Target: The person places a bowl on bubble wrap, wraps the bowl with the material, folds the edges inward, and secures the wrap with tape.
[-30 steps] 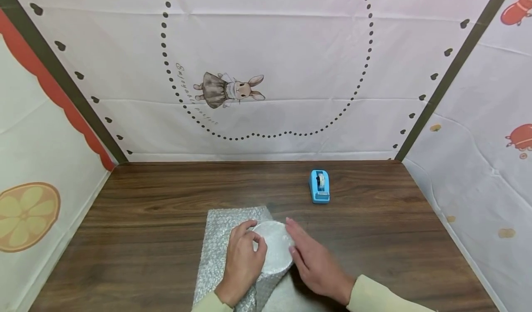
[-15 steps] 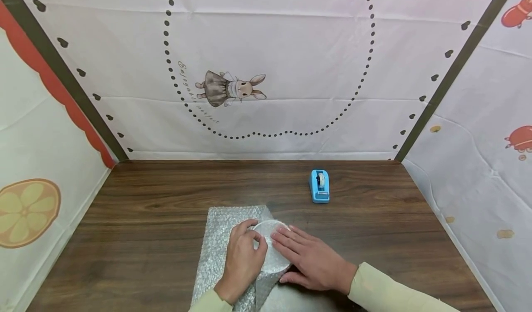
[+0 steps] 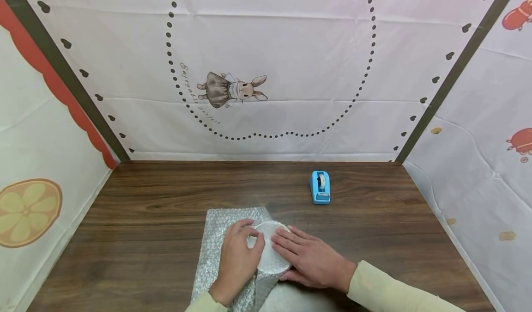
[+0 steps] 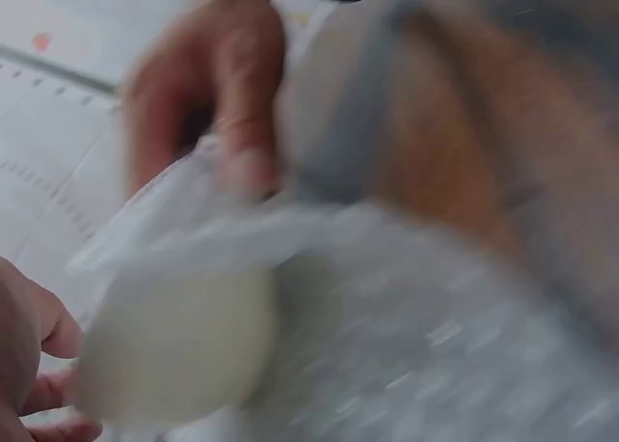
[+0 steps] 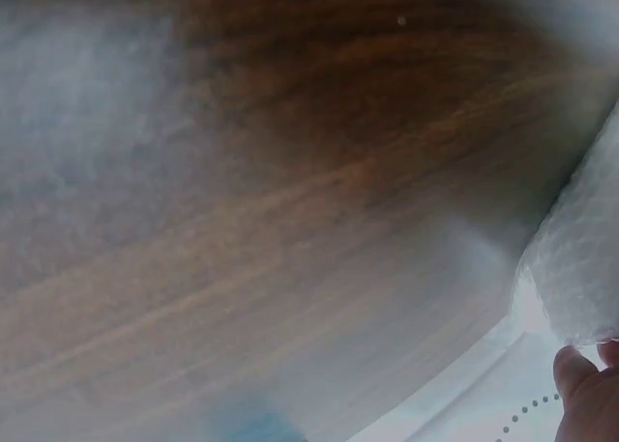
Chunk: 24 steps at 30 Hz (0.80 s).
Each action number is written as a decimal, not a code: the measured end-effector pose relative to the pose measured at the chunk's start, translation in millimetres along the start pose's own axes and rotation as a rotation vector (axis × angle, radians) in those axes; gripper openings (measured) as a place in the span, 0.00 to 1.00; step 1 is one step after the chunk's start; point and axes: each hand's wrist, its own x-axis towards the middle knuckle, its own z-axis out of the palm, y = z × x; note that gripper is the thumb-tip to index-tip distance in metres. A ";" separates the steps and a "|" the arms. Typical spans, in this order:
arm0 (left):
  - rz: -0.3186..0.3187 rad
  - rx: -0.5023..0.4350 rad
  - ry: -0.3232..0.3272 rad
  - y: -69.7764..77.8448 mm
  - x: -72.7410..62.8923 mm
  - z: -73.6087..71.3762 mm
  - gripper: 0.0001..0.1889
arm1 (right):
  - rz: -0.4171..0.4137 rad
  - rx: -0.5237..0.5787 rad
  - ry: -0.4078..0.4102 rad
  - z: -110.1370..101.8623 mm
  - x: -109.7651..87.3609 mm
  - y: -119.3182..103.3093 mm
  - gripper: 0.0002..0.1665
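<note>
A round, pale, flat-topped object (image 3: 266,260) stands partly wrapped in a sheet of clear bubble wrap (image 3: 209,247); its exact kind is hidden. My left hand (image 3: 238,261) is at its left side, thumb and forefinger bent together, pinching the bubble wrap at the rim. Across the top from the right lies my right hand (image 3: 313,261), fingers straight and together, thumb lower on the wrapped side. In the left wrist view, the pale round end (image 4: 179,345) shows inside the wrap, blurred. The right wrist view catches a bit of wrap (image 5: 580,258) above the right fingers (image 5: 575,369).
A light blue tape dispenser (image 3: 320,188) sits further back on the dark wooden table (image 3: 158,187), right of the object. Part of the wrap extends toward the near edge. Printed white cloth walls (image 3: 299,71) border the table at the back and both sides.
My right hand has turned from holding the right side to lying with its fingers over the top. My left hand has shifted slightly left, still at the rim.
</note>
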 end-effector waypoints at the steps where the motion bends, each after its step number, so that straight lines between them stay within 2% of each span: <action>1: -0.020 -0.007 0.014 -3.3 4.2 -4.5 0.04 | -0.001 0.005 -0.003 -0.1 0.2 0.0 0.41; 3: -0.079 -0.015 0.037 -12.9 14.9 -15.4 0.06 | -0.002 0.016 -0.015 -0.8 0.5 0.1 0.41; 5: -0.175 0.004 0.013 -24.4 26.4 -27.7 0.12 | -0.004 0.024 -0.030 -1.9 0.7 0.1 0.41; 7: -0.289 0.041 -0.066 -36.1 35.9 -39.0 0.21 | -0.008 0.025 -0.042 -2.8 0.8 0.2 0.41; 9: -0.379 0.084 -0.180 -46.3 43.4 -47.1 0.30 | -0.010 0.017 -0.048 -3.6 0.8 0.6 0.41; 11: -0.441 0.102 -0.285 -54.5 47.7 -53.4 0.37 | -0.015 0.011 -0.046 -3.8 1.5 0.6 0.41; 13: -0.472 0.075 -0.350 -59.9 50.7 -57.2 0.41 | -0.018 0.003 -0.043 -3.9 2.2 0.4 0.41; 16: -0.525 -0.011 -0.378 -63.5 54.2 -59.7 0.43 | -0.019 0.003 -0.042 -4.3 3.5 0.0 0.41; 19: -0.595 -0.101 -0.384 -63.2 55.9 -61.5 0.41 | -0.018 0.008 -0.036 -4.8 4.7 -0.5 0.40; 22: -0.637 -0.180 -0.366 -61.4 55.3 -61.5 0.31 | -0.021 0.009 -0.021 -4.7 4.6 -0.6 0.40; 24: -0.641 -0.230 -0.342 -59.3 54.2 -61.3 0.23 | -0.025 0.004 -0.011 -4.5 4.5 -0.8 0.40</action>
